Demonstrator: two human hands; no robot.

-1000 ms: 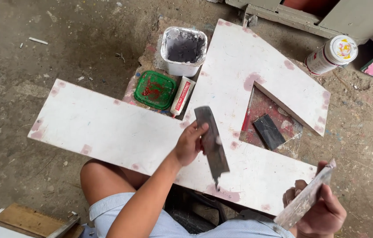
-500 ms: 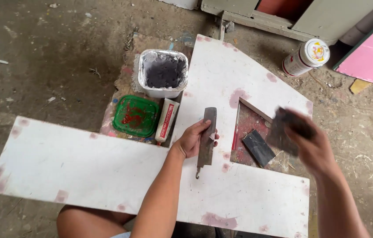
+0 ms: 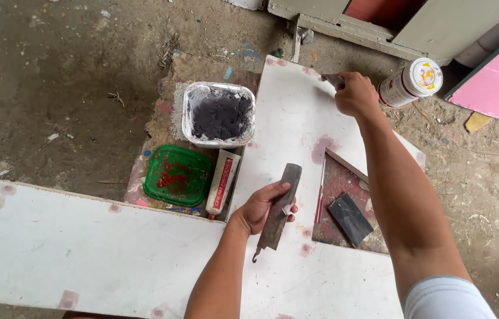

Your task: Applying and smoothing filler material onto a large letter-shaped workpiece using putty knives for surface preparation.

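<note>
My left hand [image 3: 260, 208] holds a flat dark metal scraper blade [image 3: 280, 205] with a small hook at its lower end, above the white board [image 3: 113, 260]. My right hand [image 3: 355, 93] reaches to the far top edge of the white board and grips a small dark scraper [image 3: 333, 79] against the board's surface. Pinkish filler patches [image 3: 324, 147] dot the board.
A square white tub of dark grey putty [image 3: 218, 115] stands left of the board, with a green lid [image 3: 177, 175] and a white tube [image 3: 223, 189] below it. Another dark blade [image 3: 350, 219] lies in the board's cut-out. A white can [image 3: 410, 81] lies at the upper right beside a pink panel [image 3: 494, 88].
My right hand has swung from the lower right, across the cut-out, up to the board's far edge. The left hand has kept its blade over the board.
</note>
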